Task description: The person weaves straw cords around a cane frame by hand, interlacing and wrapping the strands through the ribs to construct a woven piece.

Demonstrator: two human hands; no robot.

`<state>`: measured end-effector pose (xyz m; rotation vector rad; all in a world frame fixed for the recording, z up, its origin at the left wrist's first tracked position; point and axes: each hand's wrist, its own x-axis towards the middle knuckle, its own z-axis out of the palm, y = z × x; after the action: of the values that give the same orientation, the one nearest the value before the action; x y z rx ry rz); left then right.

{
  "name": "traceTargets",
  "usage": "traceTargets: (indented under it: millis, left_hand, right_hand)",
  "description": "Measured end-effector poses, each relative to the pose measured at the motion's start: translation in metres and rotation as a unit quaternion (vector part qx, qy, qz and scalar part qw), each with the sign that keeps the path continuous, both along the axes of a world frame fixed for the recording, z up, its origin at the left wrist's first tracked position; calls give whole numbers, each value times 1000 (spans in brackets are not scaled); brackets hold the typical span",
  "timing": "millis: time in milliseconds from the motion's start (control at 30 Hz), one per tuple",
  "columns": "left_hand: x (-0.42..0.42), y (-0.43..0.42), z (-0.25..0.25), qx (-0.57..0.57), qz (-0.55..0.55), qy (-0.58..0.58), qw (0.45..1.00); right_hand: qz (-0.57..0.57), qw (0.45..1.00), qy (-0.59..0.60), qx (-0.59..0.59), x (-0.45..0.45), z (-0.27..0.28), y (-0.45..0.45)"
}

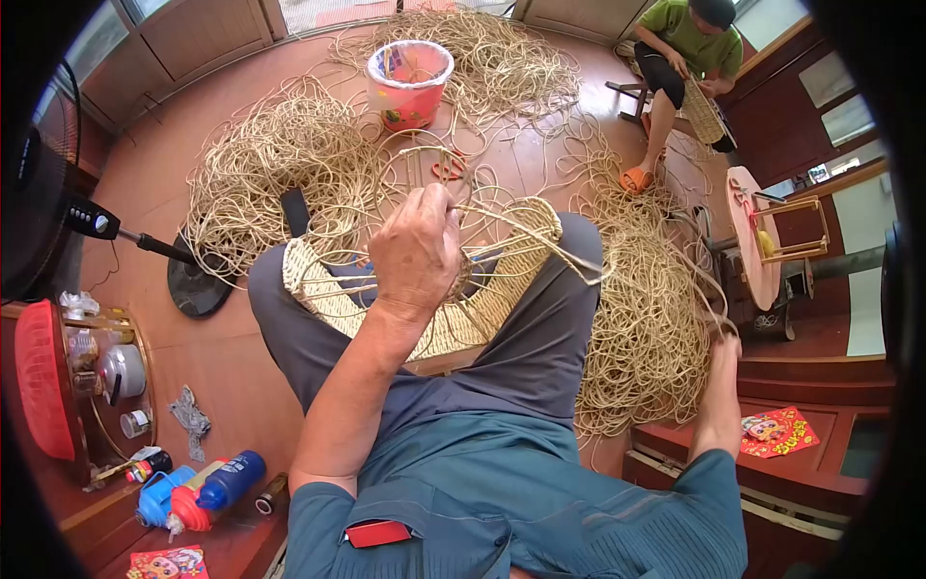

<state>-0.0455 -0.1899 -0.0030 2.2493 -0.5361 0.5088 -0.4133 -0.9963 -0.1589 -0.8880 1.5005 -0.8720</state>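
Note:
A curved woven piece of straw-coloured cord [463,328] rests across my thighs, with loose strands crossing its open middle. Above that middle, my left hand [417,246] is closed, its back toward me, pinching a strand of cord [526,230]; the fingertips are mostly hidden. The strand runs to the right over my knee. My right hand [725,345] is stretched far out to the right, beside a large cord heap [646,338]. It appears closed around cord, though its fingers are small and partly hidden. Red-handled scissors [449,166] lie beyond my left hand.
More cord heaps [280,164] cover the floor around a red bucket [409,87]. A fan [96,220] stands left. Bottles [230,480] lie at lower left. A round-topped stool [752,236] is at right. Another person [694,43] sits at upper right, holding a woven piece.

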Motion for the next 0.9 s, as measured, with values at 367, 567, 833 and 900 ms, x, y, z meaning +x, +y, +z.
traceTargets:
  millis: [367, 567, 833, 900]
  left_hand:
    - [2, 2, 12, -7, -9, 42, 999]
    - [3, 3, 14, -1, 9, 70, 998]
    - [7, 9, 19, -18, 9, 110, 994]
    - [8, 8, 21, -28, 10, 128, 991]
  right_hand:
    - [330, 734, 258, -535, 114, 67, 296]
    - [627, 515, -44, -584, 225, 161, 602]
    - [448, 489, -81, -744, 260, 164, 645]
    - [490, 476, -79, -726, 255, 162, 655]
